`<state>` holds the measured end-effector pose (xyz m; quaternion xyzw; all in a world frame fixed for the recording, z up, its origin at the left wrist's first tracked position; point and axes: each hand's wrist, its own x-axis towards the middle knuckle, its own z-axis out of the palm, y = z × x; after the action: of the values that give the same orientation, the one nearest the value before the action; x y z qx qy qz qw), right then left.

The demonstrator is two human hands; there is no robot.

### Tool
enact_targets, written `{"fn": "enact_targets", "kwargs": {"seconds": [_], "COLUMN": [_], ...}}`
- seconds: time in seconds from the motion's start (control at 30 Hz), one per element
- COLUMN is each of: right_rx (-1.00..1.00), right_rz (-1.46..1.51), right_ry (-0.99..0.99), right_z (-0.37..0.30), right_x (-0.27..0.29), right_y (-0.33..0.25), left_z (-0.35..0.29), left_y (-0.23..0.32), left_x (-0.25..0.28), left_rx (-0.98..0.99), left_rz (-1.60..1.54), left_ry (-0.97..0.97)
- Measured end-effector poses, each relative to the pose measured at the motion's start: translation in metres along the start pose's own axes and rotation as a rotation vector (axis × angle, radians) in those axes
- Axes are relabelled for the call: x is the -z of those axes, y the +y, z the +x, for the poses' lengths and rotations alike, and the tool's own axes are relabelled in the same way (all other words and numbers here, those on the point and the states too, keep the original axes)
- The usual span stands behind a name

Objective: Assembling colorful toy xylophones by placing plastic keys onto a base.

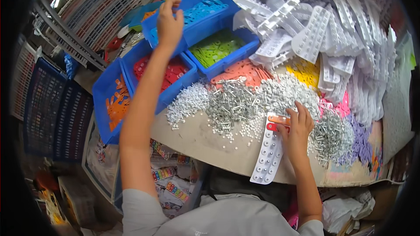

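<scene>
My left hand (169,25) is raised over the back blue tray of light-blue bars (203,11). Its thumb stands apart from the bent fingers, and nothing shows between them. At the table's front edge lies a long white xylophone base (267,159) with two rows of round pegs. An orange bar (276,119) and a red bar (271,127) sit across its far end. My right hand (299,124) grips the base's right edge there, thumb by the red bar and fingers curled over the bars' right ends.
Blue bins hold green (216,48), red (168,72) and orange bars (117,105). Piles of metal pins (234,102) and white washers (286,89) spread behind the base. White bases (313,35) are heaped at the back right. Purple bars (362,142) lie at the right.
</scene>
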<state>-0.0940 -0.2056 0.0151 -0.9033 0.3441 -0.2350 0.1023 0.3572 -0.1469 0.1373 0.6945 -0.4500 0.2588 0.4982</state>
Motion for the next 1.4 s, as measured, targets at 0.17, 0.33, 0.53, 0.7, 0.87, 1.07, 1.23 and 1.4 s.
{"fn": "enact_targets", "kwargs": {"seconds": [0.17, 0.33, 0.53, 0.7, 0.87, 1.07, 1.23, 1.4], "right_rx": [0.232, 0.454, 0.376, 0.230, 0.212, 0.296, 0.364, 0.136], "right_rz": [0.220, 0.318, 0.249, -0.044, -0.130, 0.058, 0.619, 0.693], "right_ry": [0.084, 0.137, -0.272, -0.455, -0.560, -0.309, -0.196, -0.106], "right_z": [0.041, 0.135, 0.270, 0.296, 0.296, 0.293, 0.236, 0.131], "right_x": [0.002, -0.025, -0.121, -0.178, -0.174, -0.177, -0.050, 0.046], "right_y": [-0.048, -0.093, -0.120, -0.144, -0.157, -0.126, -0.142, -0.060], "left_z": [0.028, 0.026, 0.013, 0.009, 0.011, 0.014, -0.002, -0.045], "left_y": [-0.141, -0.114, -0.132, -0.129, -0.116, -0.119, -0.140, 0.029], "left_x": [0.036, 0.016, 0.012, 0.012, 0.028, 0.013, 0.040, 0.059], "left_rx": [0.287, 0.432, 0.269, 0.500, 0.518, 0.417, 0.179, 0.496], "left_rz": [0.351, 0.429, 0.245, -0.076, -0.208, -0.203, -0.091, -0.802], "left_ry": [-0.763, -1.228, -0.948, -0.464, -0.380, -0.358, -0.097, -0.197]}}
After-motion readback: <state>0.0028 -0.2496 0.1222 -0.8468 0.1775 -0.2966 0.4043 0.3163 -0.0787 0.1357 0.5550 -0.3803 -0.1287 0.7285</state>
